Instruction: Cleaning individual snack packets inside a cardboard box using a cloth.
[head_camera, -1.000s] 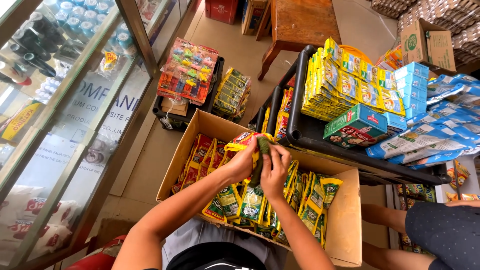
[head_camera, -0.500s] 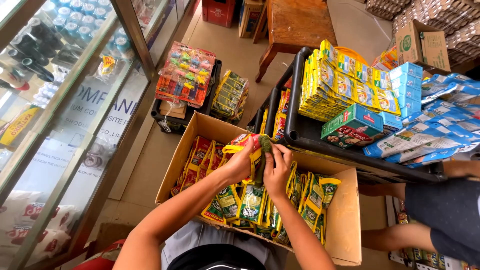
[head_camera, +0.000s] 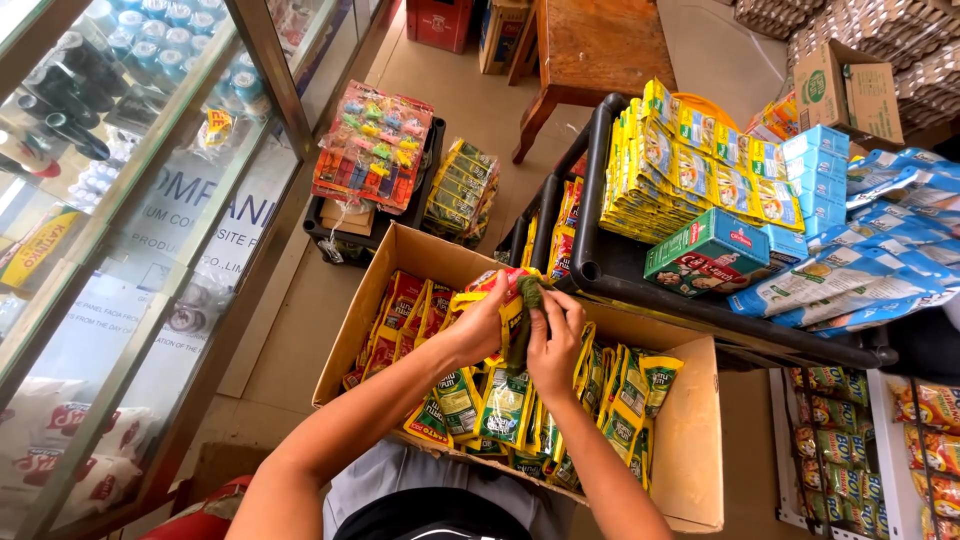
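My left hand (head_camera: 480, 325) and my right hand (head_camera: 556, 340) are raised together over an open cardboard box (head_camera: 690, 440). Both grip a folded strip of small yellow, red and green sachets (head_camera: 516, 300). The box holds several rows of sachet strips, red and orange ones (head_camera: 400, 310) at its far left end, yellow and green ones (head_camera: 620, 400) toward the right. My forearms reach in from the bottom of the frame.
A black shelf (head_camera: 620, 270) right behind the box carries yellow packets (head_camera: 690, 165), a green box (head_camera: 708, 252) and blue packs (head_camera: 880, 240). A glass-front cabinet (head_camera: 130, 200) stands on the left. Crates of colourful goods (head_camera: 375, 150), a wooden table (head_camera: 590, 50) and a rack of snack packets (head_camera: 860, 450) are around.
Both hands stay on the sachet strip above the box, shifting only slightly. The other person's arm and dark clothing at lower right have left the view.
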